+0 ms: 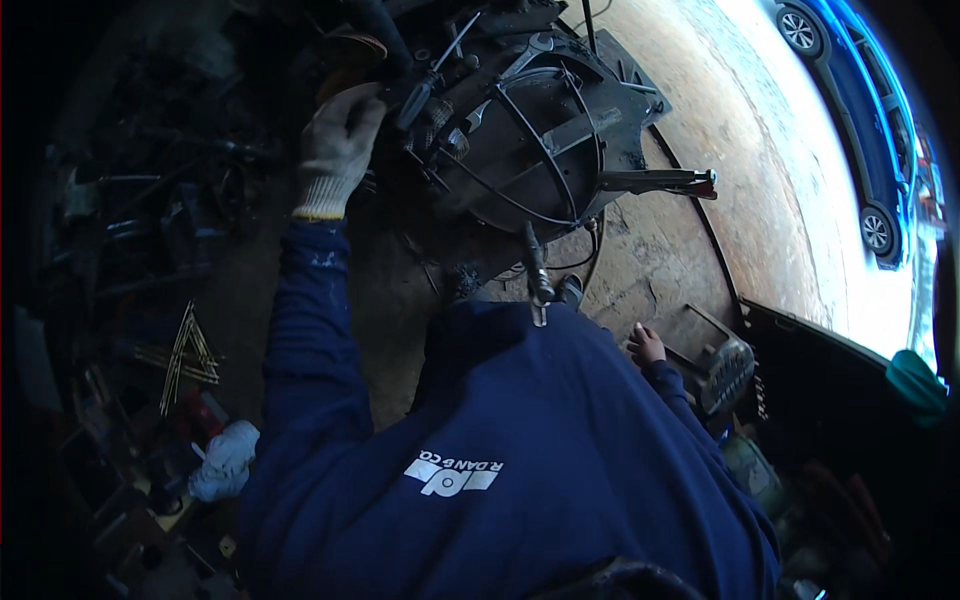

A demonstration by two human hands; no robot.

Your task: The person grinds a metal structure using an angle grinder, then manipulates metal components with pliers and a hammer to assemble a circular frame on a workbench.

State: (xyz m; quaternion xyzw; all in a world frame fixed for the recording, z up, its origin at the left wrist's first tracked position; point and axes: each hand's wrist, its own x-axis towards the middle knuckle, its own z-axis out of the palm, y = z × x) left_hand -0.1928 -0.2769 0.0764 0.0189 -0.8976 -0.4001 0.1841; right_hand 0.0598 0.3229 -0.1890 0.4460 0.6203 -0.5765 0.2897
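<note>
My left hand [340, 145], in a pale knitted glove, reaches up to the left side of a dark, cluttered metal worktable [610, 110]. Its fingers curl beside a round, brownish rim [352, 50]; what they grip is hidden in shadow. Just right of the glove lies a screwdriver [425, 92] with a dark handle. A spanner [530, 52] lies farther back, and a cable [535, 135] loops over the table. My right hand [648, 346] is bare and hangs low beside my body, fingers loosely extended, with nothing visible in it.
A long-handled tool [660, 181] with a red end juts from the table's right side. A threaded metal clamp [538, 275] sticks out toward me. Thin rods [188, 360] and a pale cloth [225, 462] lie left. A blue car [855, 110] stands outside, right.
</note>
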